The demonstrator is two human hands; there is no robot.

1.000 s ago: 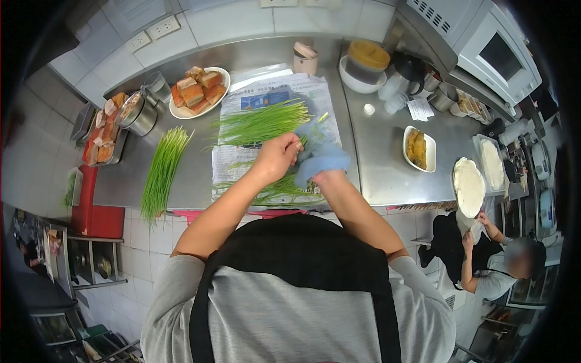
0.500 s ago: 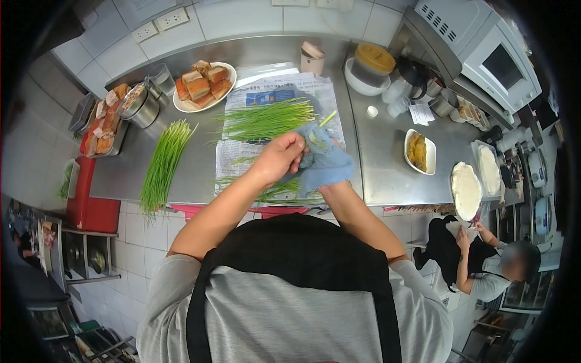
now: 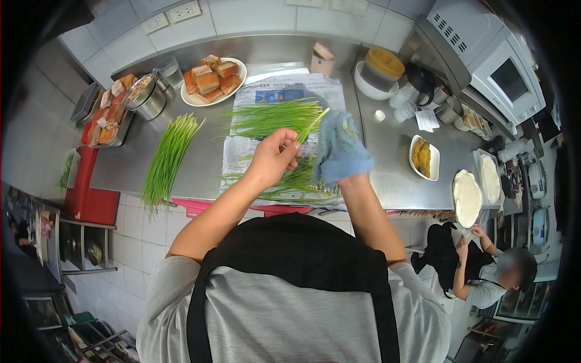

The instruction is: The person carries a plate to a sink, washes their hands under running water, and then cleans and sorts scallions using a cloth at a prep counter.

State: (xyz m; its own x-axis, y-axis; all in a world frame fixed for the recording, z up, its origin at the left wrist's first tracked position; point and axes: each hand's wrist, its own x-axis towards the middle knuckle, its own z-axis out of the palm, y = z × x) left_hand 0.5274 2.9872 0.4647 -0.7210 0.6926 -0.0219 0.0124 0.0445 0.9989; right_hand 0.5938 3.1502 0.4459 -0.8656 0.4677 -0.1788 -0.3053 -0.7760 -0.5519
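Note:
My left hand (image 3: 275, 158) is closed in a pinch around a few chives (image 3: 314, 126), whose pale ends point up and to the right. A blue cloth (image 3: 344, 148) covers my right hand (image 3: 351, 179) almost completely. Only the base of that hand and the wrist show, and the fingers are hidden in the cloth. Under and beyond my hands, a bundle of chives (image 3: 275, 117) lies on spread newspaper (image 3: 333, 91). Looser green stalks (image 3: 296, 181) are scattered nearer to me. Another chive bundle (image 3: 172, 158) rests on the steel counter to the left, its tips over the front edge.
A plate of browned meat blocks (image 3: 213, 78) stands at the back left, near metal canisters (image 3: 147, 100) and a meat tray (image 3: 112, 118). To the right are a white dish (image 3: 425, 158), dough (image 3: 467, 199) and a microwave (image 3: 505, 78). A co-worker (image 3: 478, 266) sits at the lower right.
My right hand with the cloth has moved right, away from my left hand. The chives in my left hand now show uncovered between the two.

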